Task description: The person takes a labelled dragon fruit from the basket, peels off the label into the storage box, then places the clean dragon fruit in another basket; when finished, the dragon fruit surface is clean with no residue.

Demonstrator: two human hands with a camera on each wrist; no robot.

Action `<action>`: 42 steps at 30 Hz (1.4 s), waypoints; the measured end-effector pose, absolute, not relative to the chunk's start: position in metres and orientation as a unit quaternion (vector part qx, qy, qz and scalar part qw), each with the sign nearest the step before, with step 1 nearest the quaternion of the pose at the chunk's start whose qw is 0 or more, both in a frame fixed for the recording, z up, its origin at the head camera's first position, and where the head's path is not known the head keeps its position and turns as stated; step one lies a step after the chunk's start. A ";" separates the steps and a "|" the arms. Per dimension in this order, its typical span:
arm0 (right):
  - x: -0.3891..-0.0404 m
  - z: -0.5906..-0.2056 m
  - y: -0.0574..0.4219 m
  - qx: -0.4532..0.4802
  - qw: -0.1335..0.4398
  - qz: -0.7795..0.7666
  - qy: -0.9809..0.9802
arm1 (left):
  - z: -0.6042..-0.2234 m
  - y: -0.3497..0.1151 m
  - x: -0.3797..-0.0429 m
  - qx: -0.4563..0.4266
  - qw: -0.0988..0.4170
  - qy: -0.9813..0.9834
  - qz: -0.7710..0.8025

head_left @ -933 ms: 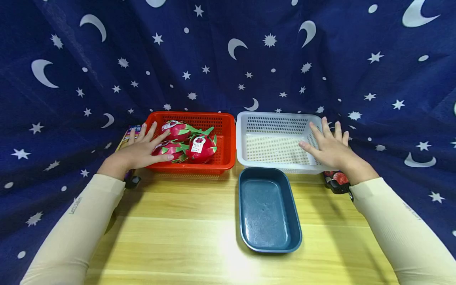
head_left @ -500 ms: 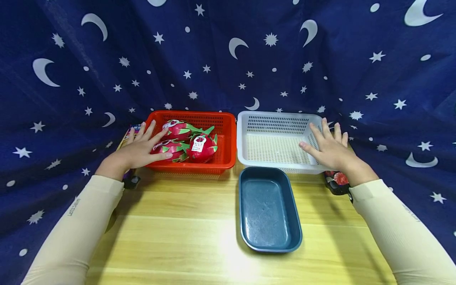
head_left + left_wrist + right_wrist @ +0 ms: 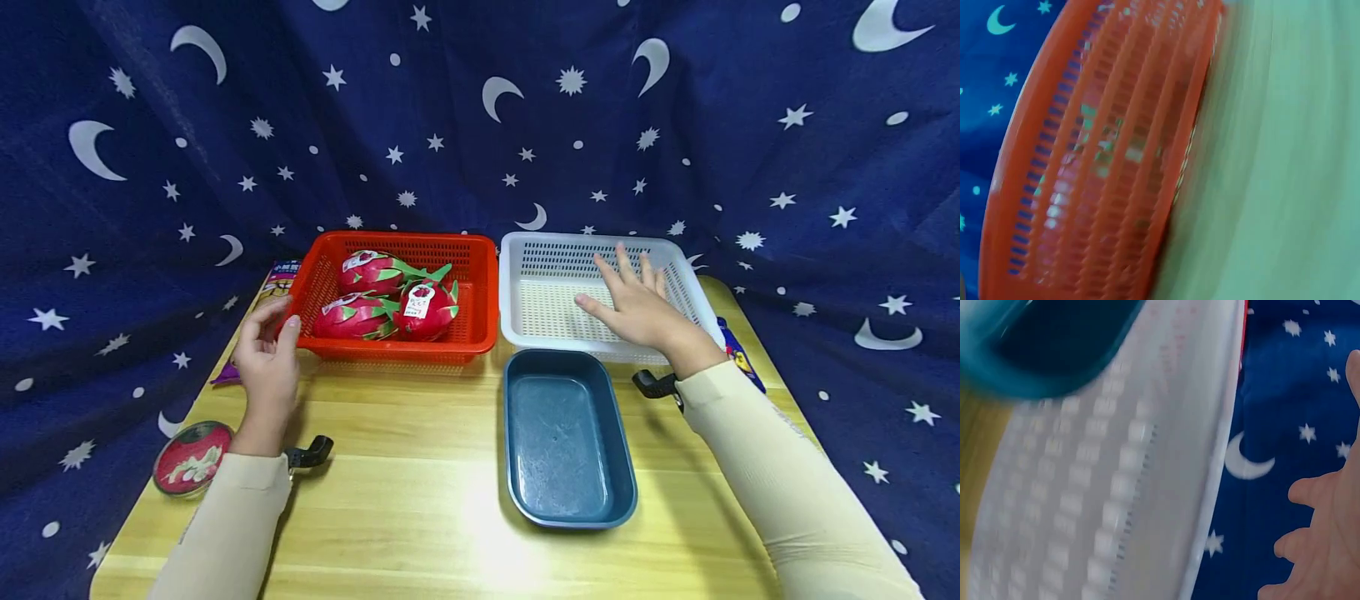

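In the head view, three dragon fruits [image 3: 423,312] with white labels lie in a red plastic basket [image 3: 472,333]. My left hand [image 3: 266,358] is beside that basket's left rim, fingers loosely bent and thumb apart from them; no held thing shows. The left wrist view shows the slotted red wall [image 3: 1104,162], with the hand almost wholly out of frame. My right hand [image 3: 637,308] spreads its fingers above the right part of a white plastic basket [image 3: 510,292]. Several fingers [image 3: 1310,490] show at the right edge of the right wrist view, holding nothing.
A dark blue oblong tub [image 3: 558,442] stands on the wooden table [image 3: 375,483] before the white basket. A round red-and-white patterned object [image 3: 193,458] lies at left. Packets [image 3: 738,354] lie at both sides. A starry blue cloth [image 3: 450,108] hangs behind.
My left hand has drawn back from over the red basket to its left side, its fingers bending. My right hand has shifted left over the white basket. Fruits, baskets and tub stay put.
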State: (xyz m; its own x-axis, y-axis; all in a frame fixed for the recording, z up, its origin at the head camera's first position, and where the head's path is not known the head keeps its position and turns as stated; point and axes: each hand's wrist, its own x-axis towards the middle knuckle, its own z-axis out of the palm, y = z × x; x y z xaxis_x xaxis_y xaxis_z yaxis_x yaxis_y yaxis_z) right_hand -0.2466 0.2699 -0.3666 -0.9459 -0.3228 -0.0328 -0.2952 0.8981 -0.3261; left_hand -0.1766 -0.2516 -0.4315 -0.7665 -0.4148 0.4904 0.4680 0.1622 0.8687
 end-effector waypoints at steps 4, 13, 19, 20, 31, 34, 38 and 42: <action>-0.254 -0.373 0.244 -0.179 0.044 -0.162 0.969 | -0.447 -0.233 -0.171 0.073 0.453 -0.509 -0.728; -0.266 -0.381 0.189 -0.217 0.040 -0.159 0.962 | -0.469 -0.199 -0.167 0.226 0.239 -0.351 -0.877; -0.270 -0.387 0.151 -0.242 0.039 -0.162 0.956 | -0.471 -0.184 -0.168 0.207 0.146 -0.272 -0.928; -0.271 -0.388 0.144 -0.247 0.041 -0.162 0.954 | -0.471 -0.183 -0.169 0.206 0.140 -0.251 -0.935; -0.273 -0.391 0.071 -0.306 0.056 -0.148 0.939 | -0.465 -0.172 -0.175 0.184 0.132 -0.151 -0.962; -0.274 -0.388 0.051 -0.328 0.058 -0.137 0.933 | -0.466 -0.172 -0.176 0.179 0.136 -0.146 -0.963; -0.274 -0.383 0.023 -0.366 0.052 -0.129 0.920 | -0.468 -0.172 -0.175 0.186 0.142 -0.155 -0.960; -0.274 -0.379 -0.005 -0.390 0.045 -0.114 0.912 | -0.470 -0.173 -0.174 0.190 0.145 -0.159 -0.958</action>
State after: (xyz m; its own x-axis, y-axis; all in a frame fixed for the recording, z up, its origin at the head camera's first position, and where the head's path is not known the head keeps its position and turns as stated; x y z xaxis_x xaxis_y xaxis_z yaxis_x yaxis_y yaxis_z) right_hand -0.2740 -0.0054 -0.3794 -0.6912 -0.7227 0.0061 -0.7019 0.6692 -0.2438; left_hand -0.1744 -0.1725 -0.4695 -0.8858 -0.3377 -0.3183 0.2167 -0.9075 0.3599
